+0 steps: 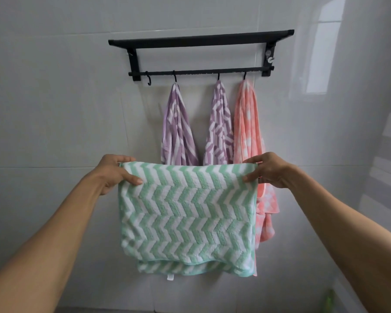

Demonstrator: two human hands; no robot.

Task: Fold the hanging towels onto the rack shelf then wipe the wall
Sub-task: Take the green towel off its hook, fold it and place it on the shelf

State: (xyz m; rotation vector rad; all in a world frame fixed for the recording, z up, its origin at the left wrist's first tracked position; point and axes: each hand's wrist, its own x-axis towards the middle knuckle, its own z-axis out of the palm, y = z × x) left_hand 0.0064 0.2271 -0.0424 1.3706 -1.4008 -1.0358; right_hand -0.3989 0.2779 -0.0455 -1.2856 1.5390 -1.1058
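Left hand (113,172) and right hand (269,170) each pinch a top corner of the green towel (185,213), held doubled below the rack (201,39). Best next: match the edges, fold again, keep corners taut before shelving.

A black rack (201,39) is fixed to the wall above both hands. From hooks on its lower rail hang two purple towels (177,127) and a pink towel (246,123), just beyond the hands.

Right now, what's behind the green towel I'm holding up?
Behind the green towel: the lower ends of two purple towels, part of the pink towel, and tiled wall. Their bottom hems are covered.
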